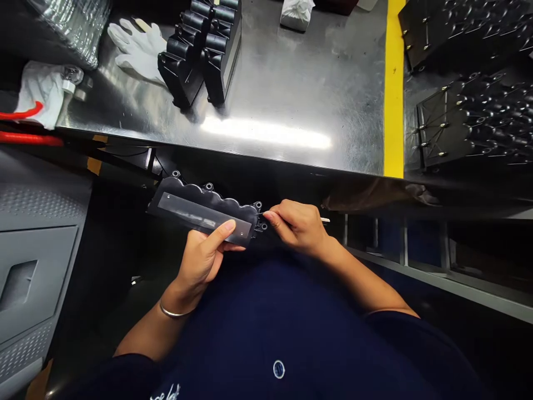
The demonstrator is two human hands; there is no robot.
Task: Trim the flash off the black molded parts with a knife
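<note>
The left hand [202,255] closes around the scalloped black plastic part [204,211], thumb on top; the right hand [297,225], closed, pinches a thin sliver [260,214] at its nearest end; the work there seems unfinished.

Scalloped black plastic housing [204,215] mid-frame, below the flat grey metal table [308,83] — on which, upper left, a white fabric glove [141,51] perhaps touches ribbed black blocks [184,64].

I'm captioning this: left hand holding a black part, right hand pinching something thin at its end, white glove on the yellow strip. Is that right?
Not quite: the head view shows the white glove on the metal table, away from the yellow strip. The left hand holds the black part, the right hand pinching something thin at its end.
</note>
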